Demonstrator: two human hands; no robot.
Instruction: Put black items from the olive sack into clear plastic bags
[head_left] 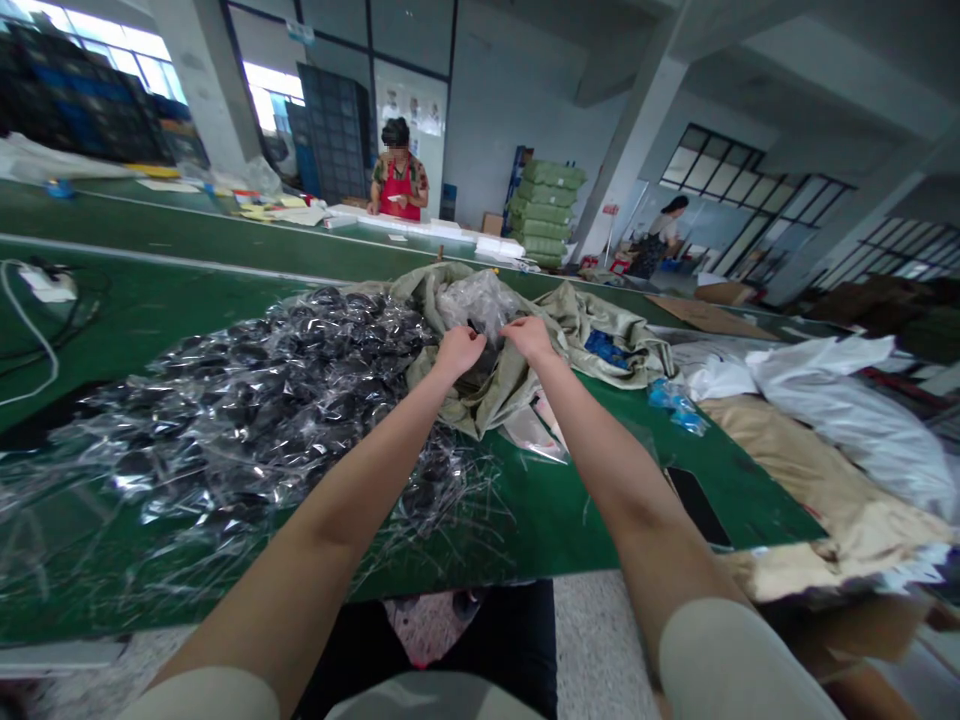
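Both my arms reach forward over the green table to an olive cloth sack [487, 400] with clear plastic bags [480, 300] at its mouth. My left hand [460, 350] has its fingers closed beside a small black piece; what it grips is too small to make out. My right hand [527, 338] is just to the right, its fingers pinched at the edge of the clear plastic. A large heap of dark round items in clear wrappers [300, 380] spreads left of the sack.
A dark phone-like slab [699, 507] and blue wrapped pieces [676, 402] lie on the right of the table [555, 530]. White and tan sacks [847, 430] fill the right edge. A person in a red apron [397, 185] stands beyond, another farther right.
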